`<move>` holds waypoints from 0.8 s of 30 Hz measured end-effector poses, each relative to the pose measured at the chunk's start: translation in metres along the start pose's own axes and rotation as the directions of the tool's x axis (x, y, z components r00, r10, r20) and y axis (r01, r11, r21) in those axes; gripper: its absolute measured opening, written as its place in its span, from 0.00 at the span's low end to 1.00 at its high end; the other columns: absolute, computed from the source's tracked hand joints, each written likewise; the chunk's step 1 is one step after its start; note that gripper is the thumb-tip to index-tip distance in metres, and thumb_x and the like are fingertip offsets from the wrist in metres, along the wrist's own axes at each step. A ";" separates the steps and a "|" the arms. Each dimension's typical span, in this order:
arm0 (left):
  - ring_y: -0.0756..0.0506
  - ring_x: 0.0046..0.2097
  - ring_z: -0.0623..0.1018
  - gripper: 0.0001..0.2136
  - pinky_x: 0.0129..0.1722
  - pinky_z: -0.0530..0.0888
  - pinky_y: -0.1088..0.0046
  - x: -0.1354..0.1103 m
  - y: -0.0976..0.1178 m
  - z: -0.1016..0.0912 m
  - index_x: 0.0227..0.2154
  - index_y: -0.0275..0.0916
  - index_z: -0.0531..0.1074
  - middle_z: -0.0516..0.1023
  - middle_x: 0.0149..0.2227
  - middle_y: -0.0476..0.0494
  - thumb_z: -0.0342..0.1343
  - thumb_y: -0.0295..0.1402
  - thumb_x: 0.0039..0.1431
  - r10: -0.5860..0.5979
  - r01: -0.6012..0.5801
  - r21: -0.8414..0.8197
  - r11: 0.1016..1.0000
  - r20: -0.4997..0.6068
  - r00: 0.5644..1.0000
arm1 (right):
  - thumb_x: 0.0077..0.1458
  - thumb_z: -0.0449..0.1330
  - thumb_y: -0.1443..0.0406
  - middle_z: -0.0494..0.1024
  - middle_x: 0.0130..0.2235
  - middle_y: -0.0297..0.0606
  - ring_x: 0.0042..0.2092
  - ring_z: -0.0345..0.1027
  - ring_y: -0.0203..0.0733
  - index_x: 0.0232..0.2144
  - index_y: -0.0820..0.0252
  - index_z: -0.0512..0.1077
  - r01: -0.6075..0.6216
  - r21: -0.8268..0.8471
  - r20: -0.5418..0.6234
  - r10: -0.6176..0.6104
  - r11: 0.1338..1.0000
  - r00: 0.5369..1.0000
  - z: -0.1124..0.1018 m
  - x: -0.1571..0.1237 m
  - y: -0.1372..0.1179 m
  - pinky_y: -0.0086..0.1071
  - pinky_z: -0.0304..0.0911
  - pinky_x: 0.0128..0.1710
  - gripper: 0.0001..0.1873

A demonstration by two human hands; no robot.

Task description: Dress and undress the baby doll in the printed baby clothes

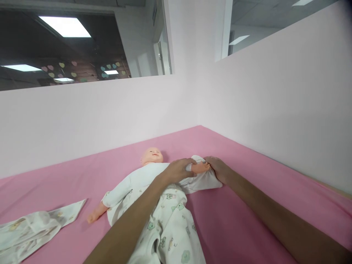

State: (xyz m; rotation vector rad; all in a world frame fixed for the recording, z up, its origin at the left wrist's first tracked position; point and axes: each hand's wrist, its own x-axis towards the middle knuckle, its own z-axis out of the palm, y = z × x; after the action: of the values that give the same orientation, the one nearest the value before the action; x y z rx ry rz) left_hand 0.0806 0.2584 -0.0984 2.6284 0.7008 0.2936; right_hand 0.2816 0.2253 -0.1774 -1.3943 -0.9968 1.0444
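Observation:
A baby doll (154, 155) lies on its back, head toward the wall, in a white long-sleeved top (147, 173) and white trousers with a green animal print (178, 216). My left hand (178, 171) is closed around the doll's forearm at the sleeve's cuff, with the doll's bare hand (201, 167) sticking out beyond it. Beside that, my right hand (218, 168) pinches a spread piece of white cloth (205, 183), close to the doll's fingertips; its fingertips are partly hidden. The doll's other arm (97, 212) stretches out to the left, its hand bare.
A folded, printed white baby garment (41, 227) lies at the lower left on the pink sheet (225, 227). White walls (96, 117) meet in a corner behind the doll, with windows (82, 47) above them.

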 end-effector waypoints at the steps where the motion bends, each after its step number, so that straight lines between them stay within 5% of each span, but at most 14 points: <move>1: 0.44 0.46 0.74 0.17 0.43 0.69 0.72 0.000 0.000 -0.001 0.47 0.48 0.70 0.75 0.47 0.52 0.56 0.40 0.54 0.001 -0.001 -0.034 0.999 -0.004 1.000 | 0.46 0.53 0.63 0.72 0.27 0.37 0.29 0.68 0.39 0.27 0.58 0.64 0.005 -0.013 -0.003 -0.005 1.000 1.000 -0.001 0.000 0.001 0.31 0.65 0.31 0.05; 5: 0.44 0.46 0.74 0.17 0.40 0.69 0.71 0.003 0.000 -0.002 0.48 0.45 0.67 0.75 0.47 0.49 0.53 0.42 0.56 -0.074 0.075 0.001 0.997 -0.072 0.995 | 0.46 0.57 0.63 0.70 0.27 0.31 0.28 0.65 0.37 0.35 0.57 0.65 0.034 -0.125 -0.051 -0.041 0.992 0.998 -0.002 -0.003 0.003 0.29 0.58 0.28 0.11; 7: 0.42 0.47 0.74 0.17 0.40 0.70 0.69 0.007 -0.001 -0.002 0.49 0.44 0.65 0.75 0.48 0.45 0.51 0.42 0.58 -0.132 0.141 0.103 0.985 -0.093 0.987 | 0.47 0.57 0.64 0.70 0.29 0.31 0.30 0.63 0.38 0.38 0.56 0.65 0.082 -0.308 -0.071 -0.108 0.948 0.992 0.001 -0.009 0.003 0.29 0.55 0.29 0.13; 11: 0.39 0.50 0.74 0.19 0.44 0.70 0.63 0.017 -0.002 0.003 0.52 0.42 0.62 0.74 0.51 0.39 0.46 0.45 0.61 -0.222 0.231 0.269 0.935 -0.065 0.973 | 0.54 0.50 0.64 0.69 0.41 0.38 0.37 0.64 0.41 0.40 0.58 0.64 0.202 -0.761 -0.013 -0.326 0.616 0.945 0.014 -0.027 0.003 0.32 0.54 0.34 0.10; 14: 0.37 0.51 0.74 0.21 0.45 0.70 0.60 0.022 -0.006 0.003 0.52 0.41 0.63 0.73 0.52 0.37 0.49 0.46 0.59 -0.256 0.257 0.273 0.927 -0.041 0.966 | 0.58 0.47 0.63 0.67 0.40 0.42 0.41 0.63 0.44 0.35 0.59 0.64 0.260 -0.878 0.071 -0.427 0.401 0.901 0.026 -0.042 0.002 0.35 0.56 0.40 0.08; 17: 0.42 0.49 0.75 0.23 0.44 0.71 0.67 0.017 -0.011 -0.008 0.54 0.44 0.62 0.75 0.49 0.43 0.51 0.46 0.58 -0.270 0.266 0.234 0.935 -0.017 0.963 | 0.59 0.46 0.65 0.68 0.40 0.44 0.44 0.62 0.47 0.34 0.59 0.65 0.329 -0.895 0.141 -0.510 0.300 0.849 0.037 -0.059 -0.003 0.39 0.56 0.46 0.09; 19: 0.46 0.47 0.75 0.21 0.42 0.70 0.71 0.001 -0.011 -0.021 0.54 0.44 0.62 0.77 0.46 0.46 0.48 0.44 0.60 -0.278 0.291 0.164 0.943 -0.097 0.956 | 0.58 0.46 0.65 0.69 0.40 0.44 0.46 0.61 0.49 0.33 0.58 0.66 0.386 -0.868 0.174 -0.537 0.313 0.825 0.045 -0.068 -0.006 0.42 0.54 0.50 0.09; 21: 0.47 0.44 0.75 0.15 0.41 0.69 0.72 -0.027 -0.009 -0.034 0.49 0.43 0.65 0.77 0.42 0.47 0.44 0.40 0.62 -0.294 0.328 0.078 0.942 -0.283 0.913 | 0.57 0.48 0.65 0.71 0.39 0.43 0.47 0.62 0.50 0.34 0.58 0.68 0.433 -0.801 0.185 -0.516 0.414 0.836 0.051 -0.075 -0.008 0.43 0.55 0.50 0.08; 23: 0.47 0.40 0.74 0.11 0.39 0.68 0.72 -0.065 -0.003 -0.042 0.38 0.42 0.67 0.75 0.39 0.47 0.42 0.39 0.62 -0.328 0.397 0.056 0.916 -0.463 0.823 | 0.56 0.51 0.63 0.72 0.36 0.39 0.41 0.65 0.47 0.38 0.58 0.68 0.427 -0.653 0.206 -0.396 0.626 0.895 0.056 -0.078 -0.009 0.40 0.60 0.43 0.09; 24: 0.46 0.37 0.72 0.11 0.36 0.67 0.71 -0.085 0.000 -0.043 0.32 0.42 0.65 0.74 0.34 0.48 0.41 0.39 0.62 -0.387 0.493 0.055 0.868 -0.547 0.742 | 0.55 0.52 0.62 0.73 0.33 0.37 0.37 0.67 0.44 0.40 0.57 0.68 0.378 -0.540 0.229 -0.301 0.752 0.926 0.057 -0.079 -0.010 0.38 0.62 0.39 0.11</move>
State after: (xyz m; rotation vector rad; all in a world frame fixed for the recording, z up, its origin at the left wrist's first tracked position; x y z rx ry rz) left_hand -0.0047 0.2287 -0.0679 2.4508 1.5835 0.8481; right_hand 0.2054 0.1654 -0.1644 -1.5460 -1.6981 0.5707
